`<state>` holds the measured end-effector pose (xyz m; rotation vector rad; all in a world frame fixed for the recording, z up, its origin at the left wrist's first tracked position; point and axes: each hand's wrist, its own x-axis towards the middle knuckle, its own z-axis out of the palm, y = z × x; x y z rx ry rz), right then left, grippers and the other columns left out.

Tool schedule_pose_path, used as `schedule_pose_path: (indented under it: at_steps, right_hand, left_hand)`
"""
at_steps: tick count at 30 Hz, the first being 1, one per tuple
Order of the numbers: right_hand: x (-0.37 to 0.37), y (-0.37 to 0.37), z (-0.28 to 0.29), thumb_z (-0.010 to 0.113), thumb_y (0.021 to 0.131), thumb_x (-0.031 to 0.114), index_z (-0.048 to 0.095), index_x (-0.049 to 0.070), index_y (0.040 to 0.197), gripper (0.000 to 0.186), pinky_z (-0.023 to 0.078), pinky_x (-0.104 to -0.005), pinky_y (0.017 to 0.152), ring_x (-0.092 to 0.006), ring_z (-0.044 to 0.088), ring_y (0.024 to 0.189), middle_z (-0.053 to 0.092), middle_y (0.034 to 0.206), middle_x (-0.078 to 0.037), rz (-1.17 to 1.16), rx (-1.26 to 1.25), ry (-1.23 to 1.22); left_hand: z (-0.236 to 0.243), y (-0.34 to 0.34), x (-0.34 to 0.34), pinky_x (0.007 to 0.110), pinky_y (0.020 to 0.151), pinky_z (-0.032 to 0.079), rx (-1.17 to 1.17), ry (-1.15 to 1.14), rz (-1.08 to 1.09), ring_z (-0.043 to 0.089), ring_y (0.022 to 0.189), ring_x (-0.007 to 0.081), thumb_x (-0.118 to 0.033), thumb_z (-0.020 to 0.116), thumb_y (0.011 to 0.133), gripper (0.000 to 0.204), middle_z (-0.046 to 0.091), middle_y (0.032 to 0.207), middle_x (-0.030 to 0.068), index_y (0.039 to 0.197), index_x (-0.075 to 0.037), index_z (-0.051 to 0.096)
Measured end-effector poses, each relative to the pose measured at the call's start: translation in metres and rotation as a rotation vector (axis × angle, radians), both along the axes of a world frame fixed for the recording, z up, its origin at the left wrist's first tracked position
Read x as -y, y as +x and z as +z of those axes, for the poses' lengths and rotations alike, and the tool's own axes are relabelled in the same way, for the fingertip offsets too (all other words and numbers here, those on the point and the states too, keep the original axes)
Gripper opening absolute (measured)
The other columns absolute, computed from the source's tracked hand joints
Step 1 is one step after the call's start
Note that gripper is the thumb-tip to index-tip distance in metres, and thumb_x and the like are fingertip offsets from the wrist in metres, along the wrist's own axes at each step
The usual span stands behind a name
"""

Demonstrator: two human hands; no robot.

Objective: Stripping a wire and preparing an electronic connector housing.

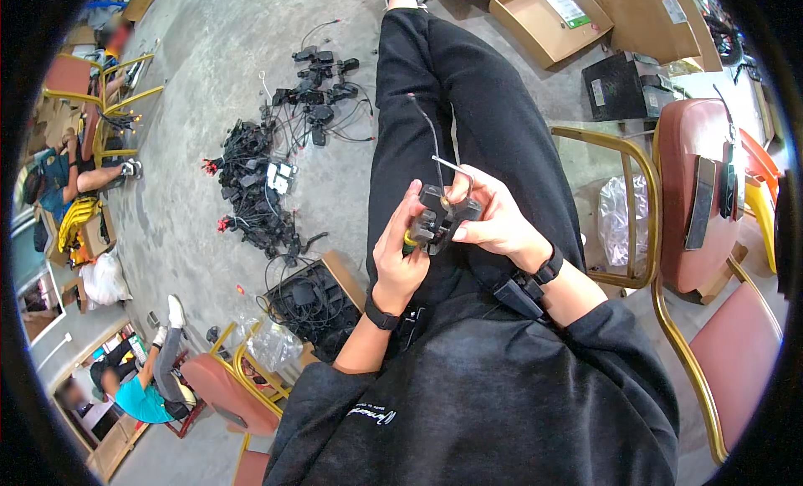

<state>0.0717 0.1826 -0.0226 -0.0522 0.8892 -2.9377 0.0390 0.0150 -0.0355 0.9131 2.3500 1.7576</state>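
Above my lap, my left hand point(396, 256) and my right hand point(500, 222) hold a small black plastic part point(438, 218) with a pale cable point(447, 163) looping from its top and a thin dark lead rising beyond it. My left fingers also press round a yellow-green handled object point(410, 240), mostly hidden by the hand. My right thumb lies on the near side of the black part, and its other fingers curl behind the cable. My outstretched legs in black trousers point(477, 126) lie behind both hands.
Tangled black devices with wires point(251, 189) lie on the concrete floor point(184, 76) at left, above a black tray point(305, 306). Pink-cushioned chairs point(694, 202) flank me; open cardboard boxes point(544, 30) and a black box point(619, 89) are at upper right. Several other people point(146, 398) sit along the left.
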Motion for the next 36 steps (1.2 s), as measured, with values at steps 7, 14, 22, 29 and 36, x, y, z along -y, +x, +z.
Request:
schedule_pose_path:
  at_steps: [7,14,22,29,36]
  right_hand:
    - [0.002,-0.003,0.002,0.072,0.069,-0.007,0.05,0.004,0.103,0.042,0.045,-0.0253,0.084,-0.0099,0.054,0.095,0.055,0.104,-0.004,-0.014,0.054,-0.047]
    - [0.001,-0.006,0.011,0.073,0.07,-0.003,0.048,0.002,0.114,0.05,0.045,-0.0252,0.086,-0.0098,0.054,0.095,0.055,0.103,-0.003,-0.008,0.096,0.007]
    - [-0.007,-0.004,0.004,0.071,0.071,-0.004,0.05,0.001,0.117,0.051,0.043,-0.0266,0.088,-0.011,0.053,0.099,0.055,0.107,-0.004,-0.039,0.062,0.109]
    - [-0.013,0.0,0.0,0.071,0.072,-0.003,0.053,0.0,0.116,0.048,0.042,-0.031,0.092,-0.0158,0.054,0.101,0.057,0.108,-0.006,-0.098,0.034,0.205]
    - [-0.015,-0.006,0.006,0.069,0.073,-0.004,0.054,0.004,0.105,0.036,0.046,-0.0368,0.094,-0.023,0.057,0.108,0.059,0.112,-0.013,-0.14,0.033,0.15]
  left_hand:
    - [-0.001,0.001,-0.002,0.035,0.087,0.045,0.002,-0.132,0.082,0.061,0.097,0.0268,-0.004,0.065,0.076,0.046,0.063,0.104,0.0151,0.118,0.007,0.048]
    - [-0.009,-0.015,0.001,0.032,0.085,0.045,0.089,-0.118,-0.107,0.059,0.1,0.0295,0.002,0.063,0.069,0.046,0.057,0.112,0.0166,0.114,0.001,0.051]
    - [0.01,-0.015,-0.011,0.031,0.079,0.045,0.177,-0.126,-0.049,0.059,0.09,0.0283,0.009,0.058,0.065,0.041,0.057,0.098,0.0129,0.104,-0.001,0.053]
    - [0.026,-0.013,-0.018,0.032,0.079,0.046,0.178,-0.203,0.009,0.059,0.092,0.0309,0.013,0.057,0.065,0.043,0.057,0.098,0.0138,0.105,-0.002,0.053]
    - [0.031,-0.017,-0.021,0.033,0.077,0.045,0.26,-0.249,-0.006,0.059,0.087,0.029,0.004,0.059,0.075,0.026,0.058,0.091,0.0137,0.1,-0.001,0.054]
